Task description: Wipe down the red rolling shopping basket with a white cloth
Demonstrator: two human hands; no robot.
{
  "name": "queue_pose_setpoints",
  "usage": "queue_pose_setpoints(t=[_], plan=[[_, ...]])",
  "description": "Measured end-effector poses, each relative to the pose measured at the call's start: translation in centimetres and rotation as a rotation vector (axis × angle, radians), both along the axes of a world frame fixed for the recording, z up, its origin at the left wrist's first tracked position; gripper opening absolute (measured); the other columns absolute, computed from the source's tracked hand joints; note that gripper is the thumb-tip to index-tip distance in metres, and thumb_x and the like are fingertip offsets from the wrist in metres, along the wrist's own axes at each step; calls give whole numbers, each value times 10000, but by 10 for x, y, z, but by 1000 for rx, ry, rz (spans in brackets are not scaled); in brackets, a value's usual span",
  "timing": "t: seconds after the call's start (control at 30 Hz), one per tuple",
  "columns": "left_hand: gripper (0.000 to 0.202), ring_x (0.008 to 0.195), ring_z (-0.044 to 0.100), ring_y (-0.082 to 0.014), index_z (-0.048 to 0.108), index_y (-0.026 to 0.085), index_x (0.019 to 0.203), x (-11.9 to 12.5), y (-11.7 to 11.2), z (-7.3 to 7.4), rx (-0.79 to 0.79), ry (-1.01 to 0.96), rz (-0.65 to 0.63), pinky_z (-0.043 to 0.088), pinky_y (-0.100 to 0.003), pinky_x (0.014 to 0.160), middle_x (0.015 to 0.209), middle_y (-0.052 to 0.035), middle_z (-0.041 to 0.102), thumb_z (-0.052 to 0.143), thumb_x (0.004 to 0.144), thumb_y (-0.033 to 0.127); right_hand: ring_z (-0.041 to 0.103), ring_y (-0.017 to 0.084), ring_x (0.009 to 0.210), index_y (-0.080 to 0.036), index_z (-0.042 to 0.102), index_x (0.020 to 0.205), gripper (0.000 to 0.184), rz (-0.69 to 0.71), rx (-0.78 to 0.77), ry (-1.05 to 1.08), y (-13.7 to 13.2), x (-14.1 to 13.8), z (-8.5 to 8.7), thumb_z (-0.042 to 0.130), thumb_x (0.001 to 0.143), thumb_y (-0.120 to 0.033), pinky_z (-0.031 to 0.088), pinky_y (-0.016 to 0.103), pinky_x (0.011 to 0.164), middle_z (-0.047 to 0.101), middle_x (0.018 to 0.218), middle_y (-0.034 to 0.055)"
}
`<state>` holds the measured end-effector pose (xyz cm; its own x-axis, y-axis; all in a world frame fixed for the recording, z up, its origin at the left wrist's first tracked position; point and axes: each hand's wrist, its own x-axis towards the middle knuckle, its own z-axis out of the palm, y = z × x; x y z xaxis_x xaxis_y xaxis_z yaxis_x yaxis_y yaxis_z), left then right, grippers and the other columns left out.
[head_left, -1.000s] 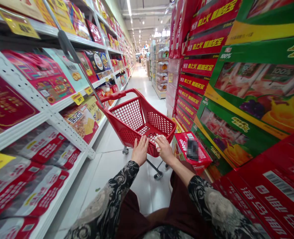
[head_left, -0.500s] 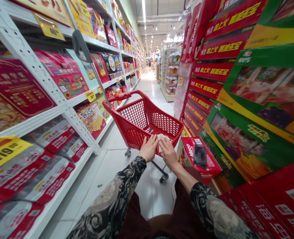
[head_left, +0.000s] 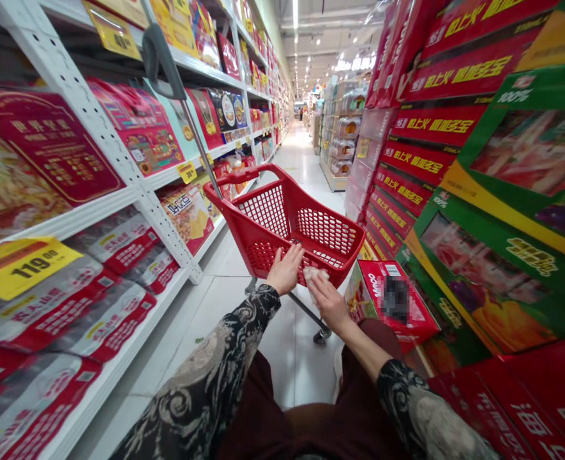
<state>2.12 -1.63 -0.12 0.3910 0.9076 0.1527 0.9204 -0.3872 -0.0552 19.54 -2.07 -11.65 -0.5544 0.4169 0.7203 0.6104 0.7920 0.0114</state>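
Observation:
A red plastic shopping basket cart with a perforated basket stands in front of me. On its near side wall lies my left hand, fingers stretched out and holding nothing. Just to the right, my right hand presses a crumpled whitish cloth against the outside of the same wall. Its fingers lie over most of the cloth. The basket's visible floor is bare red plastic.
White shelves with boxed goods and bottle packs line the left side. On the right rise stacked red cartons and green cartons. A red box sits low beside the cart. The tiled aisle runs ahead.
My right hand has slid the cloth down from near the basket's rim onto its outer wall. My left hand stays flat on the basket. The view has turned slightly left.

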Motion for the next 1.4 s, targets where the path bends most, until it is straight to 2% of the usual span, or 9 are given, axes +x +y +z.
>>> queue_pose_setpoints(t=[0.17, 0.4, 0.47, 0.67, 0.73, 1.0, 1.23, 1.3, 1.4], plan=[[673, 1364, 163, -223, 205, 87, 1387, -24, -5, -11, -20, -4, 184, 132, -523, 1089, 1483, -123, 192, 354, 730, 83, 286, 219, 1318, -134, 557, 1180, 370, 4, 68, 30, 22, -4, 48, 393, 855, -70, 357, 439, 1031, 523, 1279, 111], [646, 1364, 164, -209, 225, 81, 1379, -7, -34, -45, -122, -16, 139, 132, -509, 1092, 1476, -127, 215, 340, 743, 96, 412, 231, 1245, -129, 593, 1129, 362, 19, -72, -260, 14, -8, -6, 392, 839, -46, 392, 452, 991, 542, 1254, 126], [646, 1364, 163, -212, 227, 74, 1378, -7, -38, -49, -136, -22, 160, 132, -505, 1093, 1477, -128, 211, 341, 742, 101, 416, 225, 1243, -127, 605, 1108, 348, 23, -90, -258, 11, -9, -8, 384, 848, -57, 413, 439, 973, 550, 1243, 134], [649, 1369, 140, -222, 210, 63, 1384, -16, -34, -38, -79, -44, 290, 118, -503, 1096, 1483, -132, 184, 338, 750, 119, 284, 244, 1318, -117, 528, 1219, 377, 13, 77, -143, 28, -20, 51, 393, 867, -99, 351, 434, 1032, 483, 1317, 119], [648, 1369, 139, -223, 209, 61, 1384, -13, -35, -35, -82, -52, 315, 122, -505, 1095, 1483, -133, 183, 336, 752, 123, 301, 258, 1308, -110, 524, 1220, 380, 19, 109, -168, 33, -22, 58, 399, 861, -96, 349, 452, 1030, 486, 1314, 121], [691, 1371, 130, -235, 202, 46, 1386, 3, -54, -49, -125, -84, 266, 141, -518, 1090, 1484, -136, 175, 362, 720, 137, 470, 234, 1190, -95, 594, 1111, 365, 34, -15, -331, 10, -13, -9, 397, 809, -41, 434, 424, 956, 588, 1182, 144], [704, 1371, 130, -231, 194, 50, 1387, 3, -45, -35, -107, -105, 327, 151, -507, 1090, 1486, -134, 171, 362, 707, 119, 322, 241, 1300, -134, 516, 1230, 419, 24, 54, -205, 23, -18, 44, 428, 824, -82, 359, 427, 1028, 488, 1313, 116], [716, 1372, 125, -232, 192, 49, 1386, 4, -44, -31, -106, -103, 333, 156, -509, 1089, 1487, -137, 166, 373, 697, 120, 340, 244, 1289, -123, 531, 1211, 410, 29, 43, -226, 26, -19, 43, 431, 817, -69, 371, 429, 1017, 498, 1302, 126], [719, 1372, 123, -236, 187, 51, 1387, 7, -48, -35, -111, -98, 305, 155, -506, 1091, 1488, -140, 158, 383, 702, 141, 429, 242, 1229, -116, 582, 1136, 376, 31, -13, -299, 21, -17, 13, 423, 804, -42, 439, 422, 951, 558, 1231, 135]])
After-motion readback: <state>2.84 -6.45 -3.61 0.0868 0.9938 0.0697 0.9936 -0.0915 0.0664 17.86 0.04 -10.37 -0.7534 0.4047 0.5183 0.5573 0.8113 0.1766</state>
